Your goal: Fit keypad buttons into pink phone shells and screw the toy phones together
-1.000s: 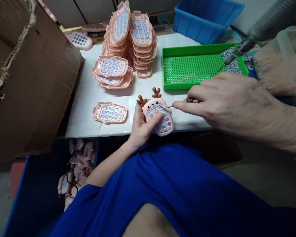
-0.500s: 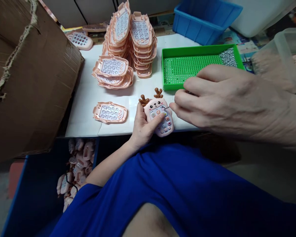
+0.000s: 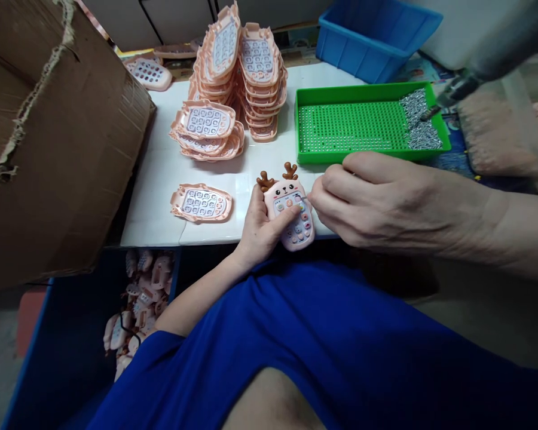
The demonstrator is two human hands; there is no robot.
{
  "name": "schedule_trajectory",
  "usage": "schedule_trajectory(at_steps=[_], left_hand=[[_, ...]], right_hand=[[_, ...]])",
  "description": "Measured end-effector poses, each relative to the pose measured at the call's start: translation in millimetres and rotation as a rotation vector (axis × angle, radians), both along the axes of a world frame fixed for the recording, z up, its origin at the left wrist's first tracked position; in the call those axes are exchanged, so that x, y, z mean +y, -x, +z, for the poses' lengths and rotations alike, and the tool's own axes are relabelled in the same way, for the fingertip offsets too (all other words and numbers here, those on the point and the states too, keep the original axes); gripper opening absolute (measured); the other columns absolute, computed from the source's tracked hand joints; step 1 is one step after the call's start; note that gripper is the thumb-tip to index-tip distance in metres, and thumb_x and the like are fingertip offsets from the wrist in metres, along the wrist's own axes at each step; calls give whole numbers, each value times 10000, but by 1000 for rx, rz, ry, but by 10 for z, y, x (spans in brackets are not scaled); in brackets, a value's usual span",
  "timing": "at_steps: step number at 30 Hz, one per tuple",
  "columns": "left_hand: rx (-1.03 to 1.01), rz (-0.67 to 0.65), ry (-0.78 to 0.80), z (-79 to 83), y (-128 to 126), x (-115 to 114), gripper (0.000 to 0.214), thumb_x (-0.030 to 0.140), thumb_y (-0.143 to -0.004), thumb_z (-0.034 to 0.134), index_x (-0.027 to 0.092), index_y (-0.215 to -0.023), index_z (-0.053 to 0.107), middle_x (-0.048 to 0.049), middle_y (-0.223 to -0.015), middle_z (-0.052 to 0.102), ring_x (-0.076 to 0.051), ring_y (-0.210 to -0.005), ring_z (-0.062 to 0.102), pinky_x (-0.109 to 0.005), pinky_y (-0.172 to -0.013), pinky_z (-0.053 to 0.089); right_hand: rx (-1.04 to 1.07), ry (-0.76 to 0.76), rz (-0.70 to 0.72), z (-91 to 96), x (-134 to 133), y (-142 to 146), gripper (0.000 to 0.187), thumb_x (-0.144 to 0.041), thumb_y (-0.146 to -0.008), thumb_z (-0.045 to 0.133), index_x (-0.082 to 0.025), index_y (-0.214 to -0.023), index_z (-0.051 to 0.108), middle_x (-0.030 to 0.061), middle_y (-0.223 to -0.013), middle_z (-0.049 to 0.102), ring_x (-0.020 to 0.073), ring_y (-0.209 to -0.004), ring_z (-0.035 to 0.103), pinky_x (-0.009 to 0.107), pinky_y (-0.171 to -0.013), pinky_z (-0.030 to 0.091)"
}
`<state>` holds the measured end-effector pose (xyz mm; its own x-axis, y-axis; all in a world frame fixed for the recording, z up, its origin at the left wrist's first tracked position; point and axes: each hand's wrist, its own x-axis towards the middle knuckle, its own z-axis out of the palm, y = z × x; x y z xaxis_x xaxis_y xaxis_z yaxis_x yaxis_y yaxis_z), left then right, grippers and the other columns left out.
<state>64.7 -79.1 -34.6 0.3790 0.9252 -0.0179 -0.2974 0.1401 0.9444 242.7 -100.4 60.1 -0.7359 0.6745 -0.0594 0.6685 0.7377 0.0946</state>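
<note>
My left hand [image 3: 262,230] is closed around a pink toy phone [image 3: 300,232] with brown antlers and a printed animal face. Its thumb presses on the button side, near the upper keys. To the right, my right hand [image 3: 363,197] has its fingers pinched on a thin metal tool [image 3: 303,196], of which only the tip shows. That tip reaches the toy's upper right keys; the rest is hidden by the fingers. A single pink phone shell [image 3: 201,203] with a keypad lies left of my left hand.
Behind stand stacks of phone shells [image 3: 259,57]. A green perforated tray [image 3: 311,158] holds small metal screws [image 3: 424,128]; a dark power screwdriver [image 3: 479,71] hangs above it. A blue bin [image 3: 363,51] is at the back, a cardboard box [image 3: 112,161] at left, and toy phones [image 3: 147,292] lie below.
My right hand has shifted slightly down, uncovering more of the green tray. The power screwdriver has come into view at upper right. My left hand still holds the toy phone.
</note>
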Motion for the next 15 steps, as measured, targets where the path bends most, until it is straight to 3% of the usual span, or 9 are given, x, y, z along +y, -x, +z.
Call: schedule_trajectory(at_steps=[3,7,11,15], left_hand=[[27,-4,9,2,-2,-1,446,382,-735,814,227,-996,488,-1,-933,630,-153,-853,637,-286,-791,530],[47,24,-21,-20,2,1,405,353,-756,798,220,-989,495,-15,-980,638,-160,-899,640,-296,-837,525],[5,-12,26,-41,2,19,424,322,-732,815,226,-1007,507,-10,-974,666,-173,-883,671,-312,-815,537],[-33,-70,95,-30,3,30,408,332,-747,798,227,-1020,515,-10,-961,694,-179,-838,696,-322,-787,549]], right_hand=[[-65,-109,62,-49,-38,50,450,-140,-1000,219,-155,-1142,646,113,-983,604,229,-954,518,425,-755,409],[-144,-128,25,62,-18,115,431,-99,-990,253,-151,-980,680,88,-877,599,193,-810,492,378,-672,346],[-74,-167,-71,94,31,-41,399,-140,-1001,324,-181,-842,687,53,-777,591,170,-743,461,350,-631,267],[23,-227,-123,-54,17,-250,377,-160,-988,361,-216,-899,723,58,-794,628,192,-739,479,348,-613,245]])
